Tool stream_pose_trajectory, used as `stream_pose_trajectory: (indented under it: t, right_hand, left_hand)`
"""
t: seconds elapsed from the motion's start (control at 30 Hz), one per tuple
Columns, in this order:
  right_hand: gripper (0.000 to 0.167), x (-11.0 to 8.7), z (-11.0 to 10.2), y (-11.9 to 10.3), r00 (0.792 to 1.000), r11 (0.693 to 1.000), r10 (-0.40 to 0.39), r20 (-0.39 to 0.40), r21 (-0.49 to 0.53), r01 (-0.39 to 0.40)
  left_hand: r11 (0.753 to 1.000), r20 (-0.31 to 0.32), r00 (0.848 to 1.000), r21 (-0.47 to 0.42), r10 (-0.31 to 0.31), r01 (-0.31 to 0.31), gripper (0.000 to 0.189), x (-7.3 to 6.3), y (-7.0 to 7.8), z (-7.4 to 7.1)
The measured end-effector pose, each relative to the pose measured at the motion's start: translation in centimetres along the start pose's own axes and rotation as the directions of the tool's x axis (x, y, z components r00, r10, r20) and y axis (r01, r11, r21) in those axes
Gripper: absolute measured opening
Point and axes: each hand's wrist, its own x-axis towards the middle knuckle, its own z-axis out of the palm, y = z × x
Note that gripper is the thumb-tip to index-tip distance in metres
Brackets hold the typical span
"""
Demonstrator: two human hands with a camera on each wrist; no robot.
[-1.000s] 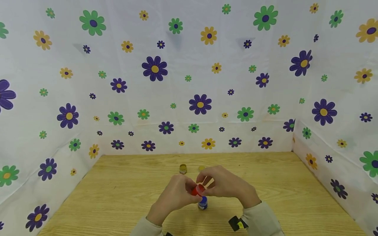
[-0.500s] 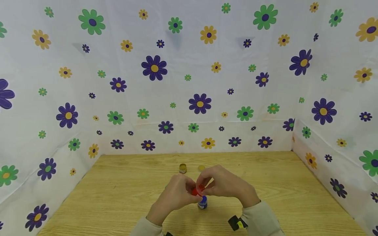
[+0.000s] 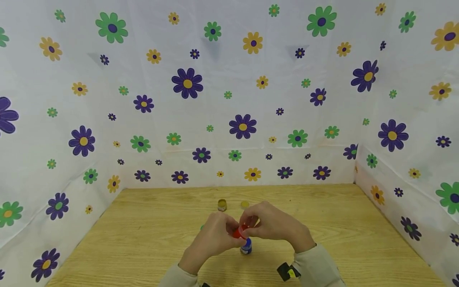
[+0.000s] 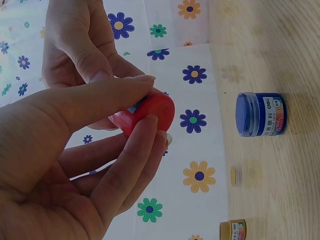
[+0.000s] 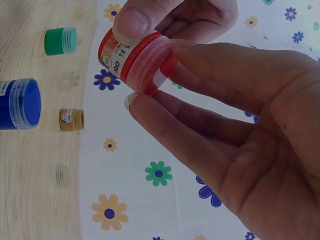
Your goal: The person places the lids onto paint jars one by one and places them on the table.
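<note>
Over the table, both hands meet at a red paint jar point(image 5: 114, 54) with a printed label. My left hand point(image 3: 212, 236) grips the jar's body, thumb on one side and fingers on the other, as the left wrist view shows. With thumb and fingertips, my right hand point(image 3: 276, 224) pinches the clear ridged lid point(image 5: 145, 64) at the jar's mouth. The jar is tipped on its side, lid end toward the right hand. Below the hands, a blue paint jar point(image 4: 260, 115) stands upright on the table with its lid on.
Farther back, an open yellow-ochre paint jar point(image 3: 222, 206) stands beside its loose lid point(image 3: 245, 204). A green paint jar point(image 5: 60, 41) stands to the left, mostly hidden by the left hand in the head view. Flower-printed cloth point(image 3: 229, 99) walls in the wooden table point(image 3: 161, 223).
The right hand's fingers have shifted slightly around the lid, and the lid's tilt has changed a little. The left hand and the red jar stay nearly in place.
</note>
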Motion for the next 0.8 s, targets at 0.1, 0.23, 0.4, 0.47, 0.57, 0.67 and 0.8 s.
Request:
stream_pose_trajectory:
  t: [0.1,0.23,0.4,0.47,0.57,0.67,0.8]
  right_hand:
    - [0.01,-0.02,0.03,0.02,1.0,1.0,0.003,-0.001,-0.003,-0.003]
    - [0.01,0.0,0.06,0.02,1.0,1.0,0.003,-0.001,-0.002,-0.003]
    - [0.01,0.03,0.06,-0.05,1.0,1.0,-0.004,0.005,-0.001,0.004]
    - [0.01,0.02,0.05,-0.08,1.0,1.0,-0.005,0.006,-0.002,0.005]
    - [0.01,-0.01,0.04,-0.13,1.0,1.0,-0.003,0.006,0.0,0.003]
    - [0.01,-0.02,0.05,-0.14,1.0,1.0,-0.001,0.006,-0.001,0.001]
    - [0.01,-0.02,0.05,-0.11,1.0,1.0,-0.003,0.005,-0.005,0.003]
  left_hand:
    - [1.0,-0.001,1.0,0.0,-0.002,0.002,0.019,-0.04,0.03,0.03]
    - [1.0,0.0,1.0,-0.004,0.0,0.0,0.018,-0.05,0.02,0.02]
    - [1.0,0.001,1.0,-0.004,0.006,-0.006,0.017,-0.05,-0.04,0.01]
    - [1.0,0.001,1.0,-0.004,0.011,-0.011,0.016,-0.04,-0.06,-0.01]
    - [1.0,-0.002,1.0,0.004,0.007,-0.007,0.015,0.02,-0.08,-0.01]
    - [1.0,-0.001,1.0,0.006,0.001,-0.001,0.016,0.02,-0.07,-0.04]
    - [1.0,0.003,1.0,-0.004,0.006,-0.006,0.016,0.04,-0.07,-0.11]
